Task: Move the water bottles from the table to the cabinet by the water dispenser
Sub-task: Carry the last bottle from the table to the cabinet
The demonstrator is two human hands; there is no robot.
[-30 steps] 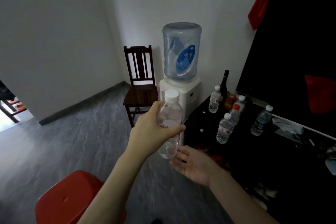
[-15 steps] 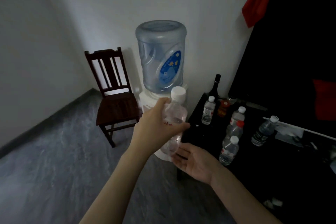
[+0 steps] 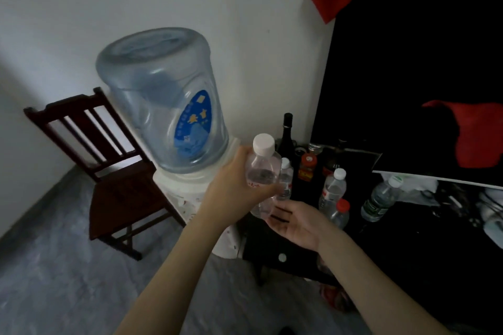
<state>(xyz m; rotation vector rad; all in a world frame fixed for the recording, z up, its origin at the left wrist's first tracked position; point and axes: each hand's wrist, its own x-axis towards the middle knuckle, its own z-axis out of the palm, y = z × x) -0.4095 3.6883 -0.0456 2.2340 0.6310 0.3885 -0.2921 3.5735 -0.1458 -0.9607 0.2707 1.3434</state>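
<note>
Left hand (image 3: 236, 182) grips the upright water bottle (image 3: 263, 171); right hand (image 3: 295, 221) lies open, palm-up, beneath it.

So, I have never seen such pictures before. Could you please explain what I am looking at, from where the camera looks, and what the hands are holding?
There is no machine here: a person wears one wide-angle camera on the head, looking forward and down at their own two bare hands. The left hand grips a clear water bottle with a white cap. The right hand is open, palm up, just below it. Behind them stands a water dispenser with a big blue jug, and a wooden chair beside it. To the right is a black cabinet; several small water bottles and a dark glass bottle already stand on it.
</note>
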